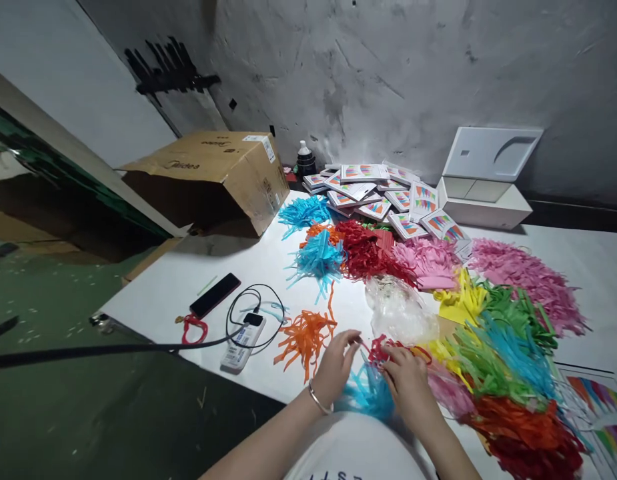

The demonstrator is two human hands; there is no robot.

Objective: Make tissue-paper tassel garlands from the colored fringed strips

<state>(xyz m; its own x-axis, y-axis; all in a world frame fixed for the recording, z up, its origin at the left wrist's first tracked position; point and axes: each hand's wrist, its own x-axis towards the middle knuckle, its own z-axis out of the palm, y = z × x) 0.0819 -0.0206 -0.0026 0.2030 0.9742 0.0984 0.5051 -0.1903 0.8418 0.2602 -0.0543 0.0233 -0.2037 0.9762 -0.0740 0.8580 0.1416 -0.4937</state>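
Note:
Near the table's front edge, my left hand [339,360] has its thumb and fingers pinched on the end of a thin pink-red strip. Beside it, my right hand [404,375] is closed on a small red tassel [381,349]. A light blue tassel [369,392] lies below and between both hands, close to my body. An orange tassel [304,339] rests left of my left hand. Right of my right hand are piles of yellow, green [475,357], blue and pink [451,390] fringed strips.
A clear plastic bag [401,310] lies beyond my hands. Farther back are red tassels [371,250], stacked packages [363,187], a cardboard box [213,173] and a white box [483,200]. A phone [215,295] and a cabled power bank [243,343] lie left.

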